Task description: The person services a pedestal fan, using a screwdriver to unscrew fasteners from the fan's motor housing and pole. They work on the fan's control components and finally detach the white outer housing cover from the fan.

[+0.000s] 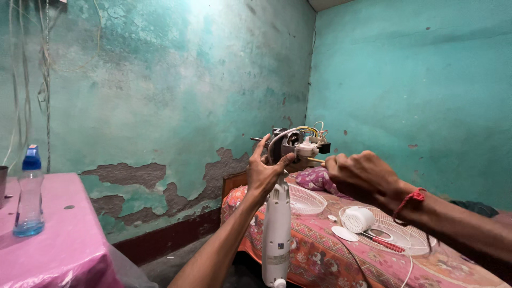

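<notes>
Water bottle [29, 194], blue liquid inside.

- The left hand [265, 172] is raised on an outstretched bare forearm, fingers curled upward and thumb spread, its grip closed.
- The right hand [358, 172] comes in from the right at the same height, knuckles up, fingers pinched tight.
- A red thread is tied round the right wrist.
- The two hands are near but apart.

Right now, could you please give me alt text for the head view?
A left hand grips an exposed fan motor atop a white stand, while the right hand works a tool into it; fan grilles lie on a patterned bed.
</notes>
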